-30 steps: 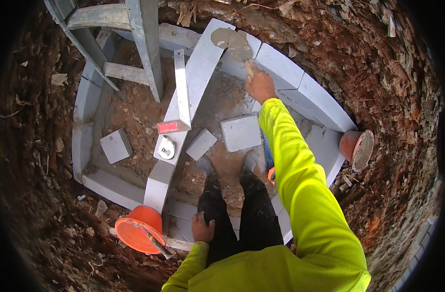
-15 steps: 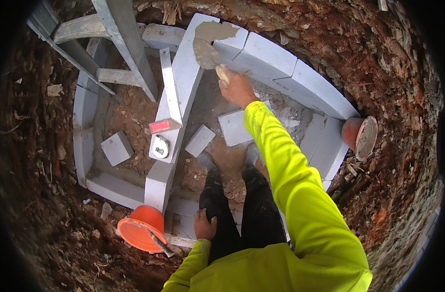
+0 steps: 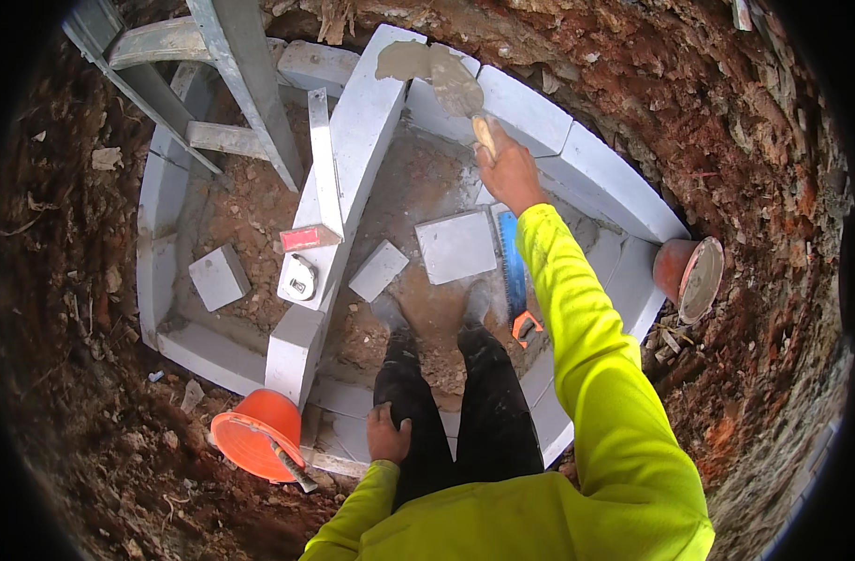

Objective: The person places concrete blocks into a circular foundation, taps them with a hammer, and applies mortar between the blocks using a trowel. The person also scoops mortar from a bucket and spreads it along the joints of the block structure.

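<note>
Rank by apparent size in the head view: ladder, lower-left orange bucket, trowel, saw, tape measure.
1. Ladder
2. Orange bucket
3. Trowel and saw: too alike to rank
4. Tape measure

A pale block wall point(image 3: 360, 154) carries a metal square point(image 3: 324, 159), a white tape measure point(image 3: 298, 279) and a smear of grey mortar point(image 3: 402, 60), while loose blocks point(image 3: 456, 247) and a blue-bladed, orange-handled saw point(image 3: 512, 266) lie on the dirt floor point(image 3: 436, 348).
</note>
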### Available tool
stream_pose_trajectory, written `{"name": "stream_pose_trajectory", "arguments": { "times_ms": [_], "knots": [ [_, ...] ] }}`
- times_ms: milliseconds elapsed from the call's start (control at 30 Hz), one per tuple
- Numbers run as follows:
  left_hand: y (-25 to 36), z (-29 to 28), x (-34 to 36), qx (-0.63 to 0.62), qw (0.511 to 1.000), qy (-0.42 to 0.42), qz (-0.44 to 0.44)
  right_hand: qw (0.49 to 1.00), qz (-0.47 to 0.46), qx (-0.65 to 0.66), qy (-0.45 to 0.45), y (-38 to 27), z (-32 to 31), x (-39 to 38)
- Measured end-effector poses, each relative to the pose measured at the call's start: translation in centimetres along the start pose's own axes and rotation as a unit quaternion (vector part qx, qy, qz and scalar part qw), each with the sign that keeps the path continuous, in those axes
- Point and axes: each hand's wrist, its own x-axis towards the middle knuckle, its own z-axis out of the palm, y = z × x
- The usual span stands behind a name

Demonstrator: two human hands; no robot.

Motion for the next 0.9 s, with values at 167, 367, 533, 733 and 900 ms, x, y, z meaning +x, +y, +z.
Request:
{"name": "stream_pose_trajectory", "arguments": {
  "times_ms": [167,367,533,733,900],
  "knots": [
    [-0.1,-0.4,0.0,0.027,1.000,-0.008,0.005,0.995,0.060,-0.022,-0.071,-0.2,-1.1,4.4],
    [0.5,-0.3,0.5,0.029,0.999,-0.006,0.015,0.995,0.088,0.035,-0.005,11.8,-4.3,-4.6],
    [0.6,-0.2,0.9,0.052,0.998,-0.020,-0.007,0.942,0.218,0.182,0.180,18.1,-12.3,-22.0],
    [0.9,1.7,1.7,0.077,0.997,-0.015,0.015,0.915,0.319,-0.094,0.226,25.7,-28.7,-35.0],
    [3.0,1.9,2.8,0.112,0.992,-0.048,0.033,0.872,0.354,-0.333,-0.064,36.6,-35.1,-34.4]
  ]
}}
